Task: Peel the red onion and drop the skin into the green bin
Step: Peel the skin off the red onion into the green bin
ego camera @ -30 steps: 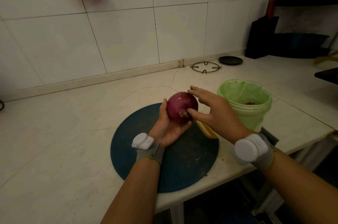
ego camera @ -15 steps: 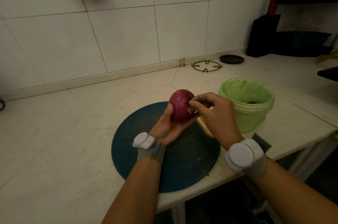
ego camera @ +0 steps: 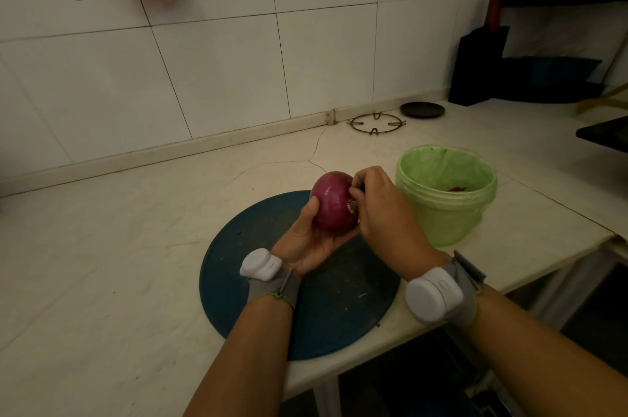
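Mid-frame, my left hand [ego camera: 307, 243] cups the red onion [ego camera: 333, 202]; my right hand [ego camera: 380, 209] pinches skin at its root end. Mostly unpeeled; scraps already in green bin [ego camera: 445, 192], centre right.

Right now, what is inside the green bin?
Inside the green bin lies a small red scrap, probably onion skin. Its near wall hides the rest of the bottom.

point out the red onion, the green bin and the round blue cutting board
round red onion [ego camera: 331, 204], head view, glossy near side
green lined plastic bin [ego camera: 448, 222], head view, front wall
round dark blue cutting board [ego camera: 234, 233], head view, bare left part
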### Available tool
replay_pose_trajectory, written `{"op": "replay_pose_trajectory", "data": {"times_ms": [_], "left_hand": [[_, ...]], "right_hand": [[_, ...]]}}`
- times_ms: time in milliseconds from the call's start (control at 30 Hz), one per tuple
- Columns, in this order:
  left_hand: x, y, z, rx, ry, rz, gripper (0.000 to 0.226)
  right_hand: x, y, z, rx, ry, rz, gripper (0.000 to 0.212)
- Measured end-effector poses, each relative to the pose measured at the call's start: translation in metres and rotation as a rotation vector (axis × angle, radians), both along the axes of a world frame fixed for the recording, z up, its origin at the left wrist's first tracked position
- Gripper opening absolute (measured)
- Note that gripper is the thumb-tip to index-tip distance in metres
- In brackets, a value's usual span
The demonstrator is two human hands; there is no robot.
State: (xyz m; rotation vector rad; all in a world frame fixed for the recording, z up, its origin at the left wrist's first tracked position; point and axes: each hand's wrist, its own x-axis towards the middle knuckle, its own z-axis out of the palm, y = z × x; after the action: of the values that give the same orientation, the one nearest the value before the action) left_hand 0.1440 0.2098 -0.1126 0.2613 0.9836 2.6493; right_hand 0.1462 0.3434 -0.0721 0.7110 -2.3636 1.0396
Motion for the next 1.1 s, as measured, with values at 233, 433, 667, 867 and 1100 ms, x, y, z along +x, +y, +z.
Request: {"op": "replay_pose_trajectory", "data": {"times_ms": [233, 433, 667, 867, 1100], "left_hand": [[0.001, -0.002, 0.000, -0.068, -0.001, -0.052, 0.096], [-0.004, -0.004, -0.008, -0.156, 0.015, -0.144, 0.102], [-0.005, -0.008, -0.010, -0.283, 0.154, -0.176, 0.078], [-0.002, -0.007, -0.007, -0.364, 0.213, -0.322, 0.094], [-0.006, -0.009, -0.006, -0.314, 0.368, -0.541, 0.083]], "right_hand": [[-0.007, 0.002, 0.006, -0.008, -0.017, -0.091, 0.010], [-0.013, 0.018, 0.019, 0.025, 0.055, -0.074, 0.012], [-0.018, 0.029, 0.021, 0.039, 0.015, -0.076, 0.009], [-0.019, 0.031, 0.027, 0.009, -0.043, -0.093, 0.007], [-0.033, 0.050, 0.045, -0.065, -0.106, -0.263, 0.002]]}}
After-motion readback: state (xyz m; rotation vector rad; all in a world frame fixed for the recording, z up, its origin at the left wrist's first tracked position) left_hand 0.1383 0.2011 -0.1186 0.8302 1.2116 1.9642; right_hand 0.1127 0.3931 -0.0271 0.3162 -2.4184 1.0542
